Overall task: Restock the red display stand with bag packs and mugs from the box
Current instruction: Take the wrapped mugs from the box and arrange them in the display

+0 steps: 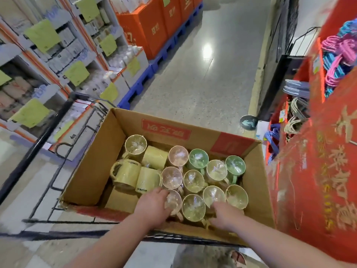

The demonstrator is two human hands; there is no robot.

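Pink mug gripped by left hand — right hand grasps yellow mug.

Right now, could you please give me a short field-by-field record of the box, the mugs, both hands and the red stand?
Box: open cardboard box on a black wire cart
Mugs: plastic-wrapped mugs, yellow, pink and green; most upright, some yellow ones on their sides at the left
Left hand: left hand grips a pink mug at the near edge
Right hand: right hand touches a yellow mug; grip unclear
Stand: red display stand, right of the box
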